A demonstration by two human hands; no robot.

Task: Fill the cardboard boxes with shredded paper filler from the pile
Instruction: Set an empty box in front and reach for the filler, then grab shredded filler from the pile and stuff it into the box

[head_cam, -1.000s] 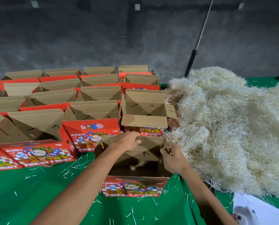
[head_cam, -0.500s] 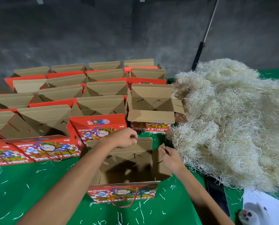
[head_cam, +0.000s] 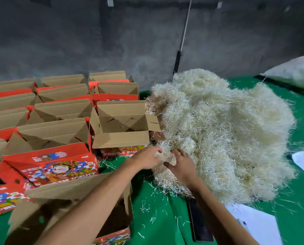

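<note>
We see cream-white shredded paper filler heaped on our green table cover, and red boxes with brown insides, printed with a blue-and-yellow cartoon figure and checks.

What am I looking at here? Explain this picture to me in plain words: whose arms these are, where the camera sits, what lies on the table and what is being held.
There is no machine here. A person wears a camera on the head, so you look forward and down along their own two bare arms.

The table is covered with a green cloth. On its left stand rows of red cardboard boxes with their flaps open; the nearest open box sits right under the left arm. On the right lies a big pile of pale shredded paper filler.

Both the left hand and the right hand reach into the near edge of the pile, gathering a clump of filler between them. Loose shreds lie scattered on the cloth.
</note>
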